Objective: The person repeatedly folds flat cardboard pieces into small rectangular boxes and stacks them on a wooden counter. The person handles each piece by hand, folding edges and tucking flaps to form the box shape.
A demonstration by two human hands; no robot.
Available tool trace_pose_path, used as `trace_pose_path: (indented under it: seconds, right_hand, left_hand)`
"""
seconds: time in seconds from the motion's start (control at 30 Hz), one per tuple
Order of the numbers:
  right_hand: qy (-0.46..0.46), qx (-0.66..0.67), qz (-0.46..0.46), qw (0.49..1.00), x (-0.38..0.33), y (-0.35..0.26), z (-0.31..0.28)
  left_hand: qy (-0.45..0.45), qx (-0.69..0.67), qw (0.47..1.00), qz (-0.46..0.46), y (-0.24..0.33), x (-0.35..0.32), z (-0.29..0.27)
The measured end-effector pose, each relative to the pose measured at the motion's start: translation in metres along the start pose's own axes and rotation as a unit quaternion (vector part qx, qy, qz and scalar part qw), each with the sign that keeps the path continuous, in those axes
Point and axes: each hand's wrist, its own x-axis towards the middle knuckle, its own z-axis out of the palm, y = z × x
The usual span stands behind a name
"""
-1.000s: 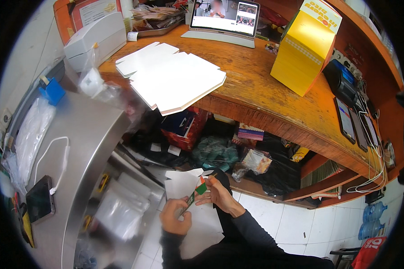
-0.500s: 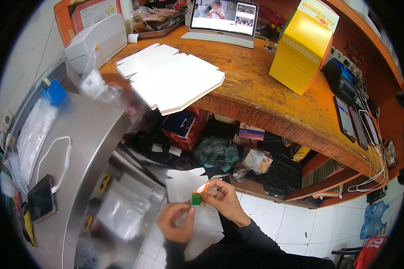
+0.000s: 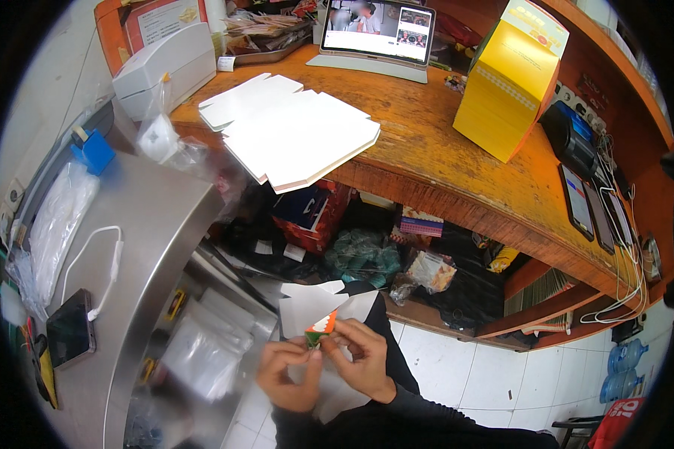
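Note:
Above my lap, both hands meet at a small orange, white and green printed piece [image 3: 323, 323], perhaps a sticker or folded paper; its exact kind is unclear. My right hand [image 3: 361, 362] pinches it from the right side. At its lower green end, my left hand [image 3: 290, 374] has thumb and fingertips pressed together, partly hiding that end. Beneath the hands a flat white card sheet [image 3: 296, 310] with cut flaps lies over my lap. More white cut-out card blanks [image 3: 299, 138] are stacked on the wooden desk [image 3: 442, 168].
A tall yellow carton [image 3: 502, 93] stands right of a propped tablet [image 3: 377, 28]. Phones [image 3: 577, 200] and white cables lie at the desk's right end. To my left are a steel counter [image 3: 146, 224], a dark phone [image 3: 71, 329] and a white boxy device [image 3: 165, 71].
The printed piece has moved slightly left and tilted, showing more orange and less green. My right hand has shifted left and down, closer to the left hand.

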Motion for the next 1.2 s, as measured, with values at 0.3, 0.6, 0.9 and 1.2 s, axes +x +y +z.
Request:
trace_pose_path:
  seconds: [0.3,0.6,0.9,1.2]
  right_hand:
    - [0.051,-0.079,-0.098,0.991,-0.024,0.002,0.023]
    - [0.072,-0.110,-0.118,0.984,-0.018,-0.009,0.029]
    - [0.055,-0.092,-0.141,0.984,-0.014,-0.006,0.022]
    - [0.080,-0.092,-0.139,0.983,-0.017,-0.008,0.022]
  left_hand:
    - [0.010,0.009,1.000,-0.008,0.002,-0.001,0.001]
    - [0.089,-0.001,0.996,-0.023,0.013,-0.001,0.007]
    - [0.134,0.030,0.990,0.006,0.018,-0.002,0.012]
    - [0.076,0.060,0.995,0.000,0.016,-0.004,0.011]
